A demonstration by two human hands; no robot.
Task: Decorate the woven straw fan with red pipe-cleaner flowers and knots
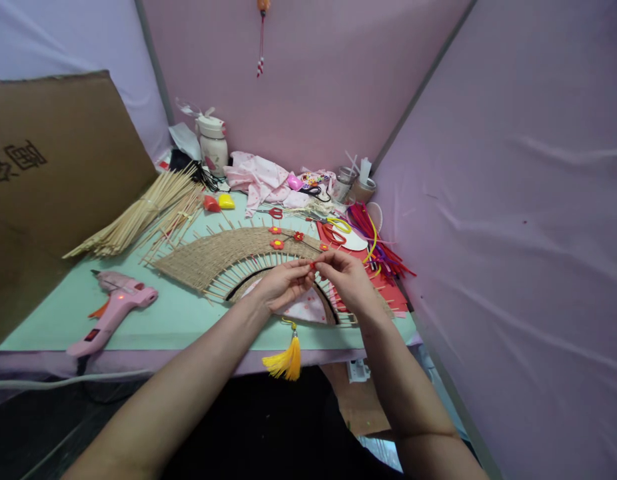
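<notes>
My left hand (284,285) and my right hand (346,275) meet above a woven fan. Between their pinched fingertips is a small red piece (312,265), perhaps soft clay; its shape is mostly hidden. Beneath them the fan (203,259) lies flat, with thin sticks poking out of its twine-covered band. Red flowers with yellow centres (277,245) and a dark twig-like line decorate the band. Pink-spotted fabric (308,308) covers the fan's inner part, partly behind my left hand. A yellow tassel (287,358) hangs at the table's front edge.
A pink glue gun (119,303) with a glowing light lies at left. Behind it are bundled sticks (143,210) and a cardboard sheet (53,187). Yellow-handled scissors (338,225), pipe cleaners (388,247), clay packets (226,201) and a white bottle (213,143) stand or lie farther back.
</notes>
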